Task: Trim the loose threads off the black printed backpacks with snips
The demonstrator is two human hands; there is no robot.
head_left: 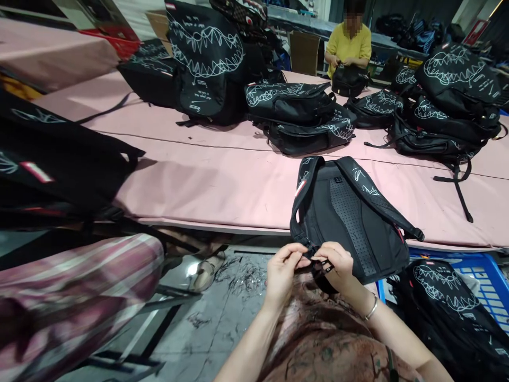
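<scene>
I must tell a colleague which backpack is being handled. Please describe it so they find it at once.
On the long pink table, look at the near edge. The backpack lies there alone, its mesh back panel and shoulder straps facing up, partly overhanging. Unlike the stacked bags behind, both hands' fingers pinch its strap end.

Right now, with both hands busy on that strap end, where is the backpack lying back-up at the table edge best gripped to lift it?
Probably by the top of the backpack, where both shoulder straps meet at the far end. Come from across the pink table: the near end overhangs the edge, where the left hand and right hand pinch the strap end.
</scene>
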